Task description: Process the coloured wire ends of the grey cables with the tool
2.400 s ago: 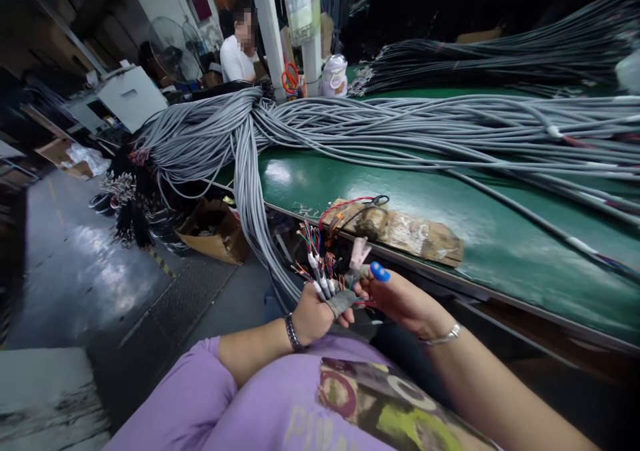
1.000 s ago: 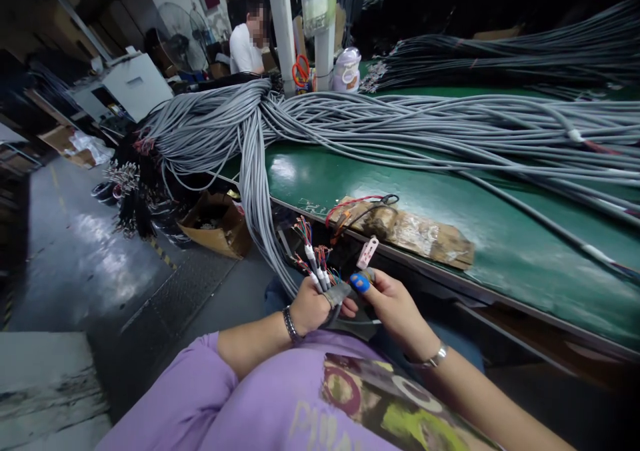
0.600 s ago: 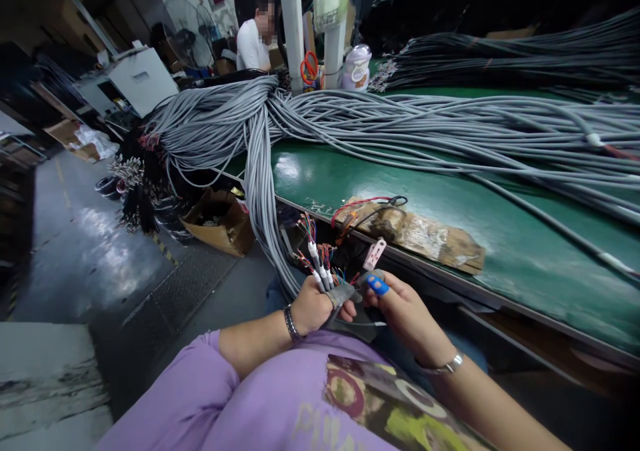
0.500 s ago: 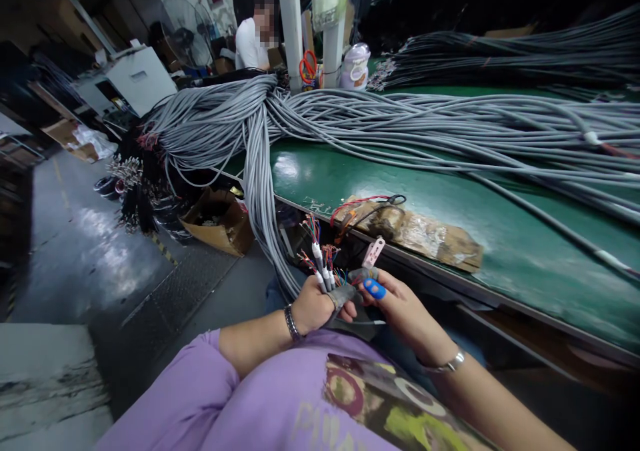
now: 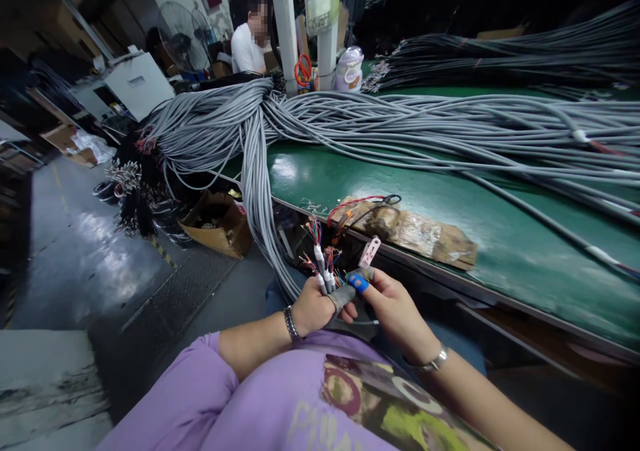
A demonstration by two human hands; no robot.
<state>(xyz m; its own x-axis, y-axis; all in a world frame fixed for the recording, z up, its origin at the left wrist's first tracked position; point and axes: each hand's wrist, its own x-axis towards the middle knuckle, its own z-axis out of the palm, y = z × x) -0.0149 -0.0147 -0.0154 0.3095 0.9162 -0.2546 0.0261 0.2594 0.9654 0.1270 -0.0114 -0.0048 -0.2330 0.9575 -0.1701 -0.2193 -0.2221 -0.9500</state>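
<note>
My left hand is closed round several grey cables. Their ends stand upright above the fist, with white wrapping and fanned coloured wires. A grey cover sits on the left thumb. Close beside it, my right hand pinches coloured wires at one cable end, the fingertips partly hiding them. The right thumb wears a blue finger cot. Just above the right fingers is a pale pink strip with holes; whether the hand touches it I cannot tell.
A worn wooden board with red and black leads lies at the green bench's near edge. Behind it stretches a long bundle of grey cables, part hanging off the left end. A cardboard box stands below. A person sits farther back.
My right hand has moved left, closer to my left hand, and its fingertips now meet the coloured wires there. My left hand keeps its hold on the cables.
</note>
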